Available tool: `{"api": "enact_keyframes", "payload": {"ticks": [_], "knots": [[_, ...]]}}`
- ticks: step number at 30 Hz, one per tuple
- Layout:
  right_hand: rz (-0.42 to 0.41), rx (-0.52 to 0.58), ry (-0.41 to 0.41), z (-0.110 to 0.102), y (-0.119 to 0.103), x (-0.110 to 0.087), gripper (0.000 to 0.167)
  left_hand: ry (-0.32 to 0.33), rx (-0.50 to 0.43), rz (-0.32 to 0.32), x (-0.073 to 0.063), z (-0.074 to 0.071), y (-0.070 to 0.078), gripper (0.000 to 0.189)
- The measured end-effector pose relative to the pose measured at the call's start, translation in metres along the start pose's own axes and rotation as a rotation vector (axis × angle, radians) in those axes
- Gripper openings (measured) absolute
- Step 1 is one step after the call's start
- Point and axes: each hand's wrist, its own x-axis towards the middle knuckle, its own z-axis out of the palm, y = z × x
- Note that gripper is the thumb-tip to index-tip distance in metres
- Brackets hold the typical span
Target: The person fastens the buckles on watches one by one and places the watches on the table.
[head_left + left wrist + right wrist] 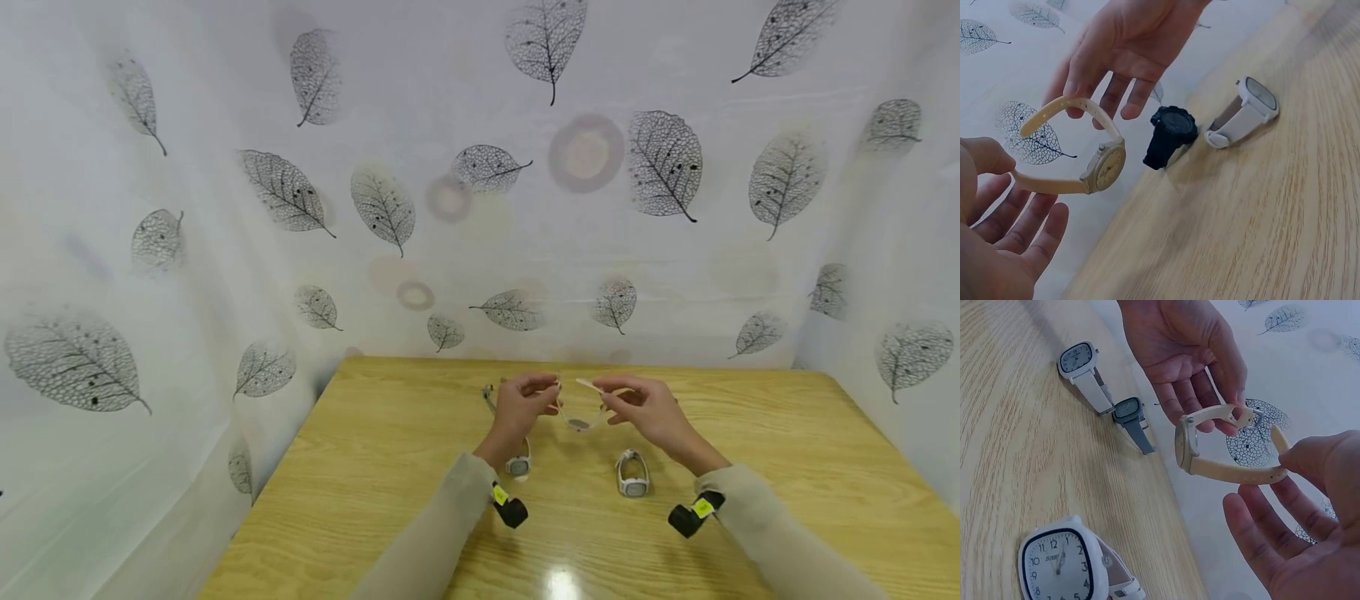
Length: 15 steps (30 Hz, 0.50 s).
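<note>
Leafy sheets point(435, 275) hang behind your wooden surface point(360, 450). From your head, you see a pale watch point(579, 424) held above it. Left wrist view: your left grip point(997, 262) pinches one strap point(1054, 185) end. Right wrist view: your right grip point(1316, 569) pinches the other. You seem to be handling the undone strap; joining it would need both ends close.

You're holding one watch point(578, 425) between left hand point(521, 407) and right hand point(651, 412), above the table point(795, 467). Nearer you, second watch point(518, 467) is sitting left, third watch point(634, 487) right; farther back, fourth watch point(1128, 410) left, fifth watch point(1176, 122) right.
</note>
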Motion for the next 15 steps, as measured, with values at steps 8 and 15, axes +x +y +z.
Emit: {"api": "enact_keyframes", "payload": {"ticks": [8,15], "knots": [[-0.030,-0.046,-0.024,0.006,-0.001,0.003,0.032,-0.035,0.040,-0.011,-0.001,0.004,0.006,0.025],[-0.032,-0.053,-0.026,0.012,-0.001,0.003,0.029,-0.068,0.087,-0.035,-0.002,0.004,0.004,0.024]]}}
